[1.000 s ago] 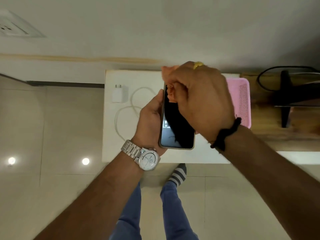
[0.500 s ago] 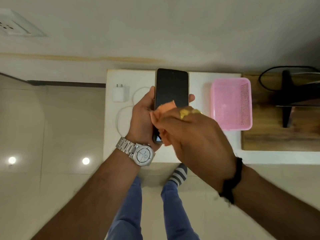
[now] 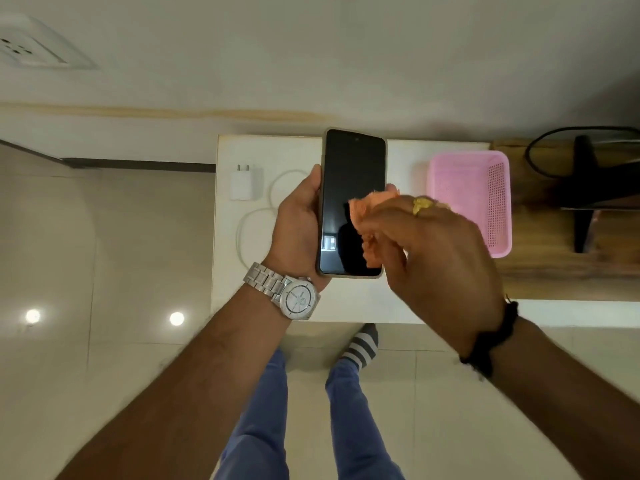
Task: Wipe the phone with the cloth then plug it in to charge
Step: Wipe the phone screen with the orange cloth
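Note:
A black phone (image 3: pixel 349 181) with a dark screen faces up above the white table, gripped along its left edge by my left hand (image 3: pixel 296 223). My right hand (image 3: pixel 436 258) is bunched around a small orange cloth (image 3: pixel 367 216), which rests against the right side of the screen. A white charger plug (image 3: pixel 244 183) lies on the table to the left of the phone. Its white cable (image 3: pixel 254 220) coils beside it, partly hidden behind my left hand.
A pink perforated basket (image 3: pixel 485 188) stands on the white table (image 3: pixel 349 303) to the right. Beyond it is a wooden surface (image 3: pixel 554 268) with a black stand and cable. A wall socket (image 3: pixel 31 51) sits at the upper left. My feet are below the table's front edge.
My right hand with the cloth swept from the top of the phone down the screen, then shifted to its right side. The phone tilted more upright.

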